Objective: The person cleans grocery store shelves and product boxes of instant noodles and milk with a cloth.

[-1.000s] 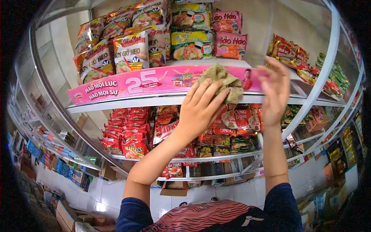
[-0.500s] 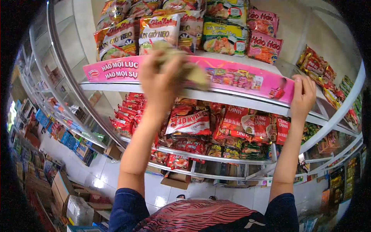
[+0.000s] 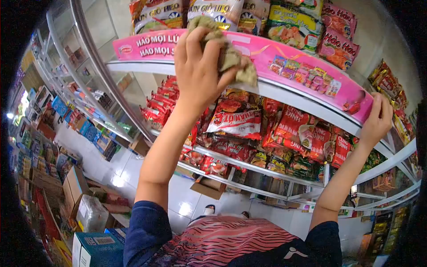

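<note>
So I'm watching the head cam and the left hand (image 3: 198,73) is pressing a crumpled tan cloth (image 3: 229,55) flat against the pink banner strip (image 3: 284,60) running along the front edge of the upper shelf (image 3: 133,66). The fingers are spreading over the top of the cloth and the thumb is hooking under it, so the hand is curling loosely around the rag rather than making a tight fist. The cloth is sitting toward the left part of the strip, partly covering the white lettering, with a corner hanging down over the strip's lower edge.

The right hand (image 3: 377,123) is resting way over at the right end of the same strip, fingers lying up against the front edge and gripping it, nothing else in it as far as I can see.

Noodle packets (image 3: 293,26) are stacking up on the shelf right behind the strip, and the shelf below is cramming in red packets (image 3: 235,122) just under the left wrist. Down in the bottom left corner a blue box (image 3: 95,249) is sitting on the floor near some cartons.
</note>
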A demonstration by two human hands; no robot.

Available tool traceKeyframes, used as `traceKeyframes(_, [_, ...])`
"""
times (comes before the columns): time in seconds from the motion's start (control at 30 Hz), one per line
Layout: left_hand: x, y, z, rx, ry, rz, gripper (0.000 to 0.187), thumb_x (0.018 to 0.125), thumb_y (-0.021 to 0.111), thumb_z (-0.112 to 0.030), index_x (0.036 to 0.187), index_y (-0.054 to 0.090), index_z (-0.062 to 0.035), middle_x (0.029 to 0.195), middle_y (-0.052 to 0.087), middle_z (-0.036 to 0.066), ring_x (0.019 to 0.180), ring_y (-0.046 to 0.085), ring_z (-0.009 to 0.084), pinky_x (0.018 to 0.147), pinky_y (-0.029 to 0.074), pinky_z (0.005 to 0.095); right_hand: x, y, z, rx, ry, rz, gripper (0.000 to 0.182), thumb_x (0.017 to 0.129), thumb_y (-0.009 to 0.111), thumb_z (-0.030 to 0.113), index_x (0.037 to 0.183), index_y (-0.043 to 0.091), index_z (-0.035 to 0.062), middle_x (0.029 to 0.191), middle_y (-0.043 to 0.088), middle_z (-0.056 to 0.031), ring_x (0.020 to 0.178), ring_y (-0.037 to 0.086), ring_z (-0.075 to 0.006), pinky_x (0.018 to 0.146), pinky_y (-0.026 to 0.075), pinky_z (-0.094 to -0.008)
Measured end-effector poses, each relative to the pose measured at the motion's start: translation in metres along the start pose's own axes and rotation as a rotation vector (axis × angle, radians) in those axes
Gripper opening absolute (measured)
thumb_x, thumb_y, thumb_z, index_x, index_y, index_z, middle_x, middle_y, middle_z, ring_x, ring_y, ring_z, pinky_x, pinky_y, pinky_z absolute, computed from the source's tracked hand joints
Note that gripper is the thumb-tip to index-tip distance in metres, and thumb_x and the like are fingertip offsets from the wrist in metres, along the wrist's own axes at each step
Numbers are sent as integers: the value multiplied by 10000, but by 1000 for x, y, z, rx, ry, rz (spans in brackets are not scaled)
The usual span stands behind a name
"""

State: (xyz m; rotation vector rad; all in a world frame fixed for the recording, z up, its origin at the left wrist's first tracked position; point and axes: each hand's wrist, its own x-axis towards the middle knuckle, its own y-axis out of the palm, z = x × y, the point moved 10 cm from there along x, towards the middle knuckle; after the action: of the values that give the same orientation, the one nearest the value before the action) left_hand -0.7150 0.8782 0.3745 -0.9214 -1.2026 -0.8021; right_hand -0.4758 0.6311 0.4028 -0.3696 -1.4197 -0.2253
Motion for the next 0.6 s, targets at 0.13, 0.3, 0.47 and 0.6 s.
traceKeyframes(0.13, [-3, -16, 52, -49, -29, -186, 412, 682, 633, -138, 1071, 503, -89, 1044, 510, 133, 998, 463, 313, 861, 359, 403, -2, 0, -10, 36, 22, -15, 181, 846, 499, 140, 820, 610, 0, 808, 609, -99, 772, 545, -217, 728, 408, -307])
traceKeyframes(0.3, [-42, -53, 207, 231, -332, -219, 374, 715, 521, -46, 1087, 504, -12, 1004, 499, 174, 999, 431, 322, 896, 320, 380, -2, 1, -16, -13, 12, -7, 210, 855, 489, 165, 832, 620, 2, 811, 614, -98, 766, 549, -220, 727, 411, -312])
traceKeyframes(0.47, [-30, -40, 189, 325, -202, -142, 388, 755, 521, -215, 1070, 502, 10, 1053, 463, 202, 1074, 369, 328, 909, 290, 414, -2, 4, -15, -53, -35, 14, 232, 861, 476, 191, 834, 625, 14, 814, 618, -93, 777, 550, -221, 730, 409, -313])
traceKeyframes(0.6, [-18, -19, 100, 199, -102, -161, 538, 711, 592, -362, 1123, 476, -36, 1080, 452, 201, 1082, 355, 349, 918, 280, 426, -2, 1, -9, -62, -20, -19, 224, 859, 480, 183, 826, 627, 17, 809, 618, -88, 773, 547, -213, 731, 409, -311])
